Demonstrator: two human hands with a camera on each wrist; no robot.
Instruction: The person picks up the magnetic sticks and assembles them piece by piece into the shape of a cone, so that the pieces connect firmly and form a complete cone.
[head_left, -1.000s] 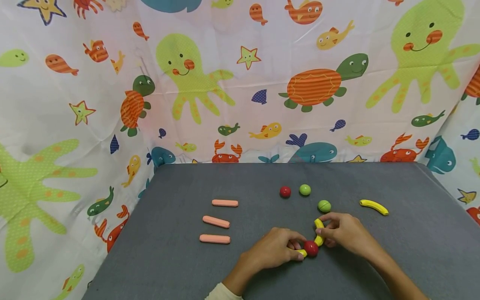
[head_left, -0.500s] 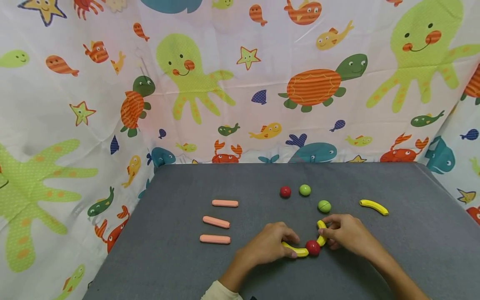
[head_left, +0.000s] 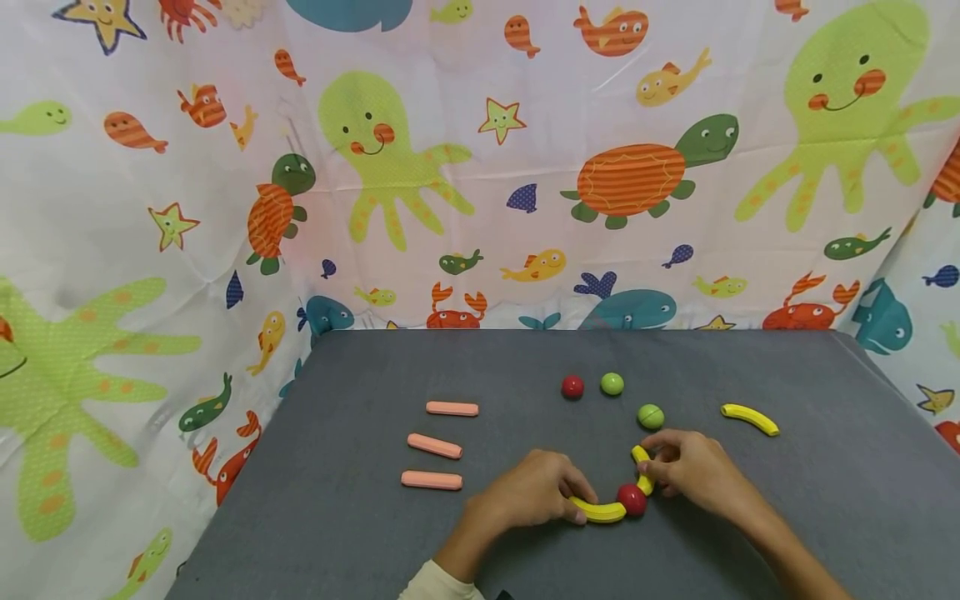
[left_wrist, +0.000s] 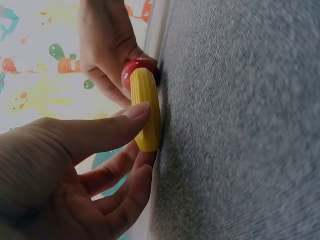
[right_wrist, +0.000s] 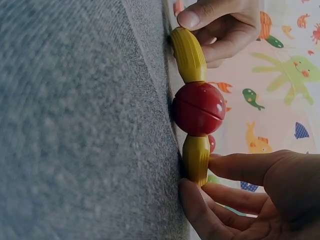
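Observation:
A glossy red ball [head_left: 632, 499] with a groove round it lies on the table between two curved yellow sticks, touching an end of each. The left stick [head_left: 604, 512] is pinched near its outer end by my left hand [head_left: 531, 492], its thumb [left_wrist: 131, 116] on the ribbed side. My right hand [head_left: 693, 468] grips the other yellow stick [right_wrist: 195, 159] between thumb and fingers; in the head view part of that stick is hidden by the fingers. Just beyond the right hand lies a grooved green ball [head_left: 650, 417].
Several pieces lie on the grey table [head_left: 337, 533]. Pink sticks [head_left: 435, 446] are at left, a red ball [head_left: 572, 387] and a green ball [head_left: 612, 383] stand farther back, and a yellow curved stick [head_left: 750, 419] is at right. A printed curtain [head_left: 480, 183] hangs behind.
The left hand has shifted left along its yellow stick toward the outer end, uncovering more of it. The red ball and both held sticks have moved slightly right.

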